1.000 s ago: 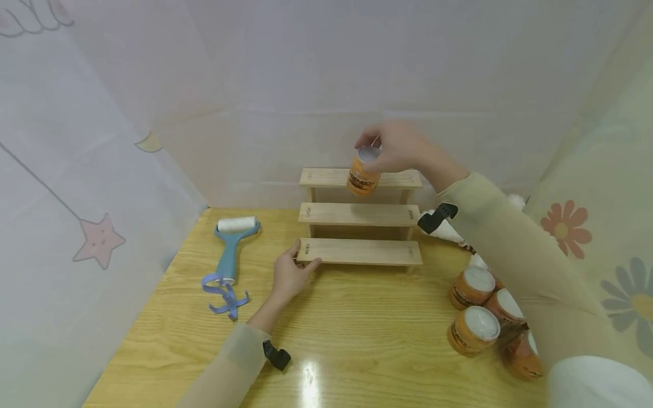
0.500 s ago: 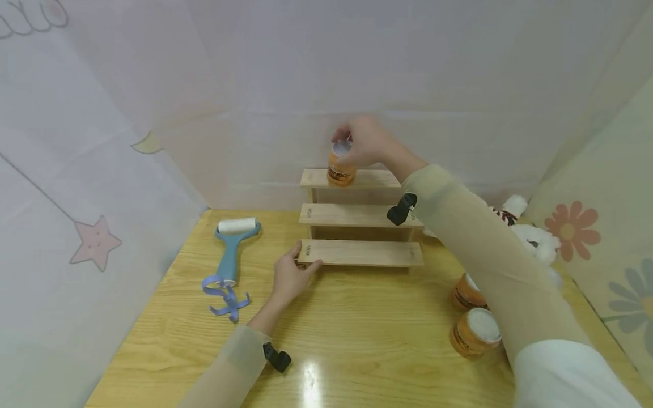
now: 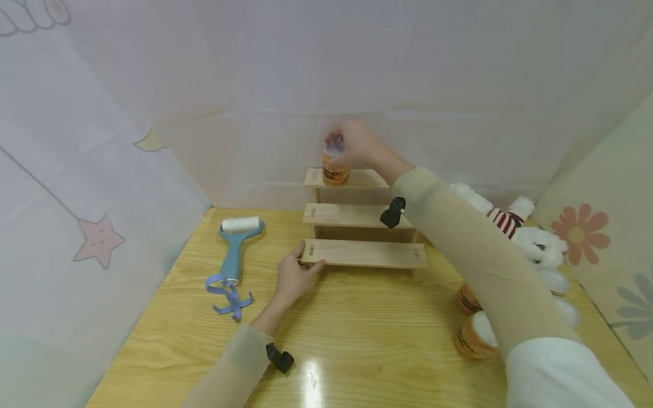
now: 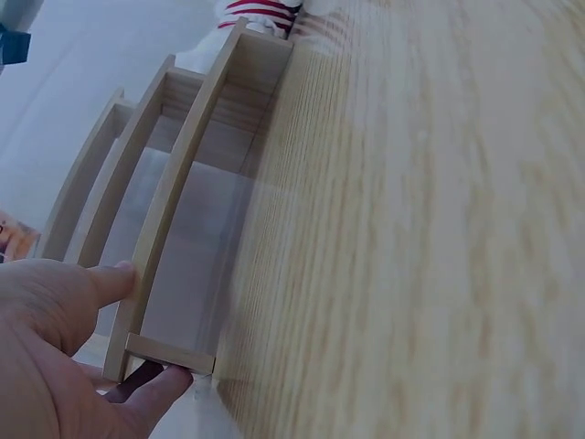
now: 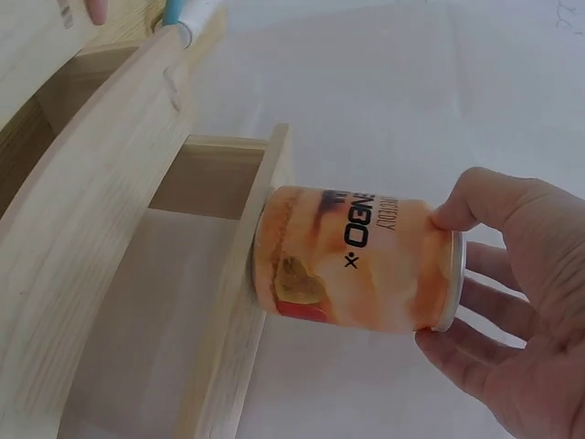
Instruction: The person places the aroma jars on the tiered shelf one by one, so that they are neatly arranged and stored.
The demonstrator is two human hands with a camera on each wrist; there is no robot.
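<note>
Your right hand (image 3: 359,144) grips an orange can (image 3: 335,168) by its lid end, fingers (image 5: 475,206) curled round the rim, its base resting on the top step of the wooden tiered shelf (image 3: 364,253) (near the left end). Your left hand (image 3: 293,276) pinches the bottom step's left corner on the counter (image 3: 357,340).
</note>
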